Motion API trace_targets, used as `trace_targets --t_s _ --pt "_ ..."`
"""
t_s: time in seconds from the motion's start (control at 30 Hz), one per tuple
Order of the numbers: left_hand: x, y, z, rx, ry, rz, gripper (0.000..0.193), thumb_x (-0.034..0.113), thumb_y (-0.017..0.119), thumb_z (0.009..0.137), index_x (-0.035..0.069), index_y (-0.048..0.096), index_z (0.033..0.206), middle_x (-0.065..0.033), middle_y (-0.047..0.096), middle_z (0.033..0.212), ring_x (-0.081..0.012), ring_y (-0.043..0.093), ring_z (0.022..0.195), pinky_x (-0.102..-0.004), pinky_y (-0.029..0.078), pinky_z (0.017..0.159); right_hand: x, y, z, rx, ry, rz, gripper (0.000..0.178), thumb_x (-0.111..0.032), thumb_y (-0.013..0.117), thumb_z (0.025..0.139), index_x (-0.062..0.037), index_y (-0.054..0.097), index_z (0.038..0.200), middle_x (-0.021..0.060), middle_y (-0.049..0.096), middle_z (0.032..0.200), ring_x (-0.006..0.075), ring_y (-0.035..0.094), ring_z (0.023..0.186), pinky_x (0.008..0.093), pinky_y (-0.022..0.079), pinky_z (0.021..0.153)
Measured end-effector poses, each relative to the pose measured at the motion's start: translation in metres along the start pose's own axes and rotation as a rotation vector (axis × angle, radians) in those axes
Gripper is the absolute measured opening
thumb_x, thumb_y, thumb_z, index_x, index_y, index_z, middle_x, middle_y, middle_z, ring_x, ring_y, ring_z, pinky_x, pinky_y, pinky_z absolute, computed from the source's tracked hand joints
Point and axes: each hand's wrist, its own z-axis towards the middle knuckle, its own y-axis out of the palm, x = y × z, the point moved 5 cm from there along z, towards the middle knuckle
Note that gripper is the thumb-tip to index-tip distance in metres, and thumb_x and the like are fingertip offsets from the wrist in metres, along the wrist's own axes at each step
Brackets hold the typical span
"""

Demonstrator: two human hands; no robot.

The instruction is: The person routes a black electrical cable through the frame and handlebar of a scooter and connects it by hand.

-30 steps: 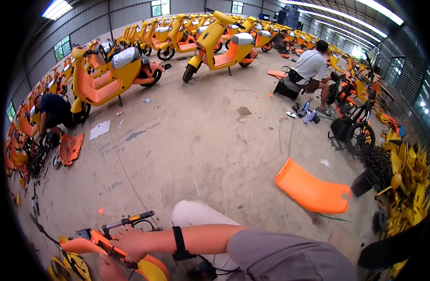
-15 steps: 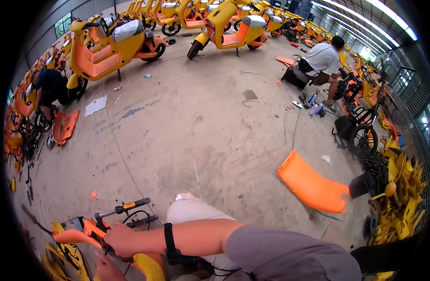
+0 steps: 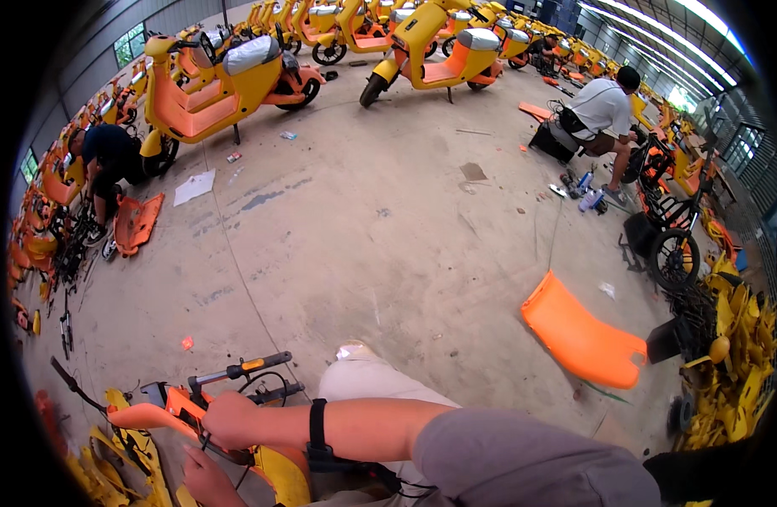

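In front of me at the lower left lies the stripped front end of a scooter, with an orange plastic cover (image 3: 143, 415) and a fork leg carrying an orange reflector (image 3: 251, 365). My right hand (image 3: 230, 420) reaches across my body and is closed against the cover's near end, beside dark cables; its fingertips are mostly hidden. Just below it, my left hand (image 3: 206, 475) has its fingers curled near the cover's underside. Whatever it pinches is too small to make out. A yellow body panel (image 3: 283, 477) sits to the right of both hands.
An orange curved panel (image 3: 583, 334) lies on the floor at right, near a heap of yellow parts (image 3: 731, 363). Co-workers crouch at right (image 3: 600, 110) and left (image 3: 109, 156). Yellow scooters (image 3: 431, 55) stand in rows behind. More yellow panels (image 3: 139, 456) lie at lower left.
The whole view has shifted, so the scene sits slightly farther right in the picture. Both hands remain at the scooter's orange cover, with little visible movement against it.
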Motion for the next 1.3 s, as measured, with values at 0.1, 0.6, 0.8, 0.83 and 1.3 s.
trace_targets --t_s 0.1,0.6,0.8,0.83,1.3 --pt "0.019 -0.029 -0.006 0.118 0.176 -0.009 0.042 0.036 0.052 0.100 0.004 0.072 0.084 -0.0177 0.065 0.070 -0.0382 0.060 0.062 -0.0471 0.045 0.054 -0.007 0.007 -0.001 -0.004 -0.028 -0.035 0.022 -0.027 0.065 0.075 -0.0071 0.073 0.070 0.0152 0.068 0.068 0.0346 0.067 0.064 0.0451 0.051 0.060" --pt "0.002 -0.005 -0.005 0.085 0.169 -0.177 0.041 0.024 0.057 0.095 0.001 0.058 0.062 -0.0201 0.055 0.058 -0.0415 0.053 0.053 -0.0526 0.038 0.052 -0.001 0.007 -0.010 -0.046 0.014 0.051 0.022 -0.026 0.061 0.081 -0.0066 0.070 0.078 0.0162 0.069 0.074 0.0359 0.068 0.068 0.0481 0.054 0.063" --pt "0.008 -0.004 0.000 0.088 0.238 -0.116 0.041 0.023 0.058 0.094 0.002 0.056 0.059 -0.0185 0.055 0.058 -0.0408 0.054 0.055 -0.0504 0.039 0.053 0.000 0.008 -0.008 -0.023 -0.038 -0.043 0.026 -0.030 0.063 0.081 -0.0056 0.068 0.076 0.0163 0.068 0.070 0.0358 0.067 0.065 0.0476 0.053 0.060" --pt "0.007 -0.002 0.001 0.092 0.196 -0.115 0.041 0.024 0.057 0.094 0.002 0.056 0.059 -0.0189 0.055 0.057 -0.0412 0.053 0.054 -0.0505 0.039 0.053 -0.001 0.007 -0.006 -0.007 -0.036 -0.034 0.026 -0.031 0.063 0.081 -0.0054 0.068 0.076 0.0165 0.068 0.071 0.0361 0.067 0.066 0.0477 0.054 0.061" --pt "0.016 0.009 -0.012 0.031 0.190 -0.022 0.049 0.036 0.052 0.098 0.001 0.066 0.066 -0.0209 0.058 0.058 -0.0427 0.055 0.054 -0.0530 0.040 0.050 0.012 -0.002 -0.018 -0.088 -0.001 0.001 0.029 -0.031 0.059 0.084 -0.0031 0.066 0.084 0.0167 0.067 0.073 0.0387 0.066 0.069 0.0508 0.053 0.064"
